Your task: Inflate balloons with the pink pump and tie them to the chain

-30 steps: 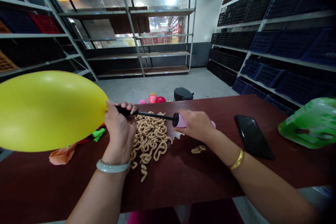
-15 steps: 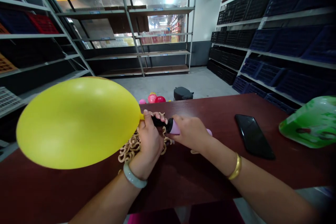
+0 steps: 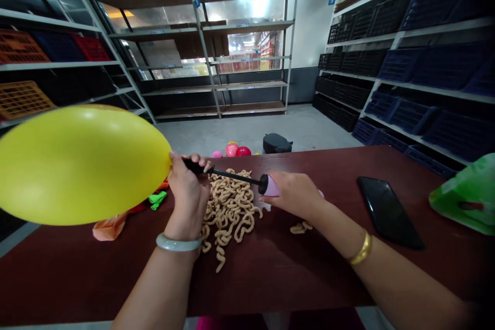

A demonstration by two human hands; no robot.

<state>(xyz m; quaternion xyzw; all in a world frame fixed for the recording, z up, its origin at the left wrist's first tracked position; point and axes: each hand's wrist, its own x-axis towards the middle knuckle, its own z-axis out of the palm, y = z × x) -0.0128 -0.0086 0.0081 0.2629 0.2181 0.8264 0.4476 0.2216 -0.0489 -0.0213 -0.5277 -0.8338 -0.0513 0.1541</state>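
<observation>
A big yellow balloon (image 3: 77, 165) floats at the left, above the dark red table (image 3: 270, 268). My left hand (image 3: 187, 193) is closed round the balloon's neck and the black nozzle end of a hand pump (image 3: 232, 176). Its thin black rod is drawn out to the right. My right hand (image 3: 296, 193) is wrapped round the pump's pink barrel. Under the rod lies a heap of tan curly clips (image 3: 230, 209), with a few loose ones (image 3: 300, 227) near my right wrist.
Flat balloons in green (image 3: 157, 199) and orange (image 3: 106, 227) lie under the yellow one. A black phone (image 3: 389, 211) and a green bag (image 3: 466, 196) sit at the right. Pink and red balloons (image 3: 236, 150) and a black bag (image 3: 276, 143) lie on the floor. Shelving surrounds the room.
The pump went from drawn out to pushed in, and is now drawn out again. The balloon swung right, then back to the left with my left hand.
</observation>
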